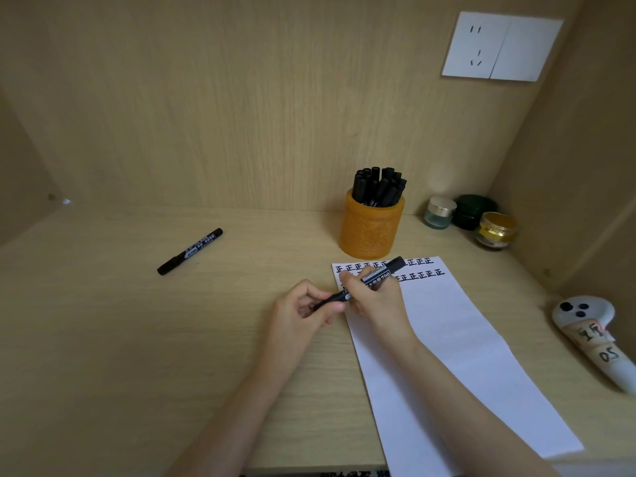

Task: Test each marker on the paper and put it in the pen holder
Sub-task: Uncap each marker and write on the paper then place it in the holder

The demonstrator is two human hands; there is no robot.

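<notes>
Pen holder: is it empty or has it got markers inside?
Not empty. The orange pen holder holds a bunch of black markers poking up above its rim.

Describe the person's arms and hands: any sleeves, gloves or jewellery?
The left hand and right hand are both ungloved, on forearms with no sleeves as far as the frame reaches. No rings, watch or bracelets show in the head view.

The counter (103,339) is showing pale, matt wood grain. The paper (464,339) is lying smooth and matt white. The marker (378,276) at centre is giving off a faint plastic sheen. The pen holder (370,228) is looking waxy, carved in relief. At right, the glass jar (438,216) is gleaming under a metallic lid.
</notes>
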